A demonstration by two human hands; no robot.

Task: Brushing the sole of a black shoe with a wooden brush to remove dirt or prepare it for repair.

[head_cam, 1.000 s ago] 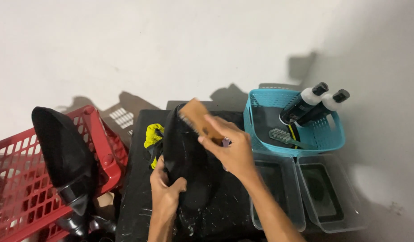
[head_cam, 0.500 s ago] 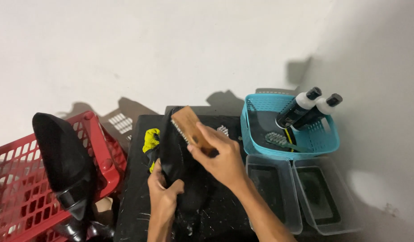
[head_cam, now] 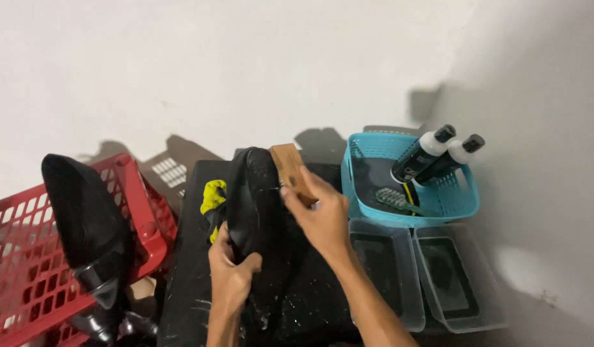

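A red basket (head_cam: 27, 257) sits at nine o'clock, a teal basket (head_cam: 461, 205) at two; the black shoe (head_cam: 258, 205) stands centre on the black surface (head_cam: 310, 302); the left hand (head_cam: 231, 273) clasps its heel at six; the right hand (head_cam: 319, 215) grips a wooden brush (head_cam: 289, 168) against its upper side.

The pointed leather shoe (head_cam: 258, 205) in your left hand (head_cam: 231, 276) was black, the wooden block brush (head_cam: 292, 172) in your right hand (head_cam: 317, 215) light brown. Just left of your grip a crumpled cloth (head_cam: 213, 196) showed yellow. Right of it stood a turquoise slotted plastic basket (head_cam: 461, 205) holding two black bottles (head_cam: 432, 157) with white shoulders; left, a red lattice plastic basket (head_cam: 27, 257).
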